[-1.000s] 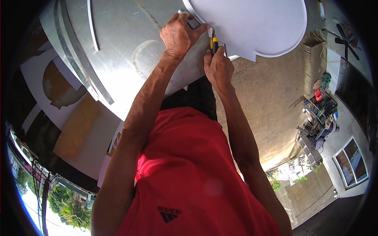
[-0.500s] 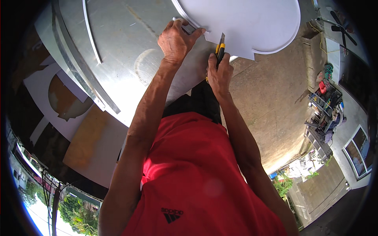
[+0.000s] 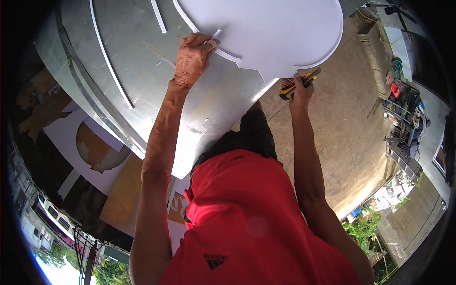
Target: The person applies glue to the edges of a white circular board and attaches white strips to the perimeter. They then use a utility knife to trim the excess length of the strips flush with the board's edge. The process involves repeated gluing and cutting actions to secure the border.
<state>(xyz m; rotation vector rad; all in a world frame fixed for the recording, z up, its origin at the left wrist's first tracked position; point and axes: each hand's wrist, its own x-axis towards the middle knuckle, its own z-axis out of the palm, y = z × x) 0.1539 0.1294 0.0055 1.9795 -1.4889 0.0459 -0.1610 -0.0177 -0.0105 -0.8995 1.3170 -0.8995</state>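
Note:
My left hand (image 3: 192,59) is closed, its fingertips pinching a short white strip (image 3: 217,34) above the edge of a white sheet (image 3: 275,33). Beneath those fingers a narrow white edging strip (image 3: 227,55) follows the sheet's curved outline. Wrapped in my right hand (image 3: 300,92) is a black and yellow utility knife (image 3: 308,80), held just off the sheet's near right corner and tilted toward the right. Both pieces lie on a grey metal tabletop (image 3: 190,104).
Loose white strips (image 3: 110,61) lie on the tabletop's left part, beside a long curved metal strip (image 3: 90,88). White and brown cut boards (image 3: 85,156) are below on the left. A cluttered rack (image 3: 403,111) stands by the wall at the right, beyond the concrete floor (image 3: 342,137).
My right hand has drawn the knife away from the sheet to the right and turned it sideways. My left hand now holds up a short strip. The whole view has shifted.

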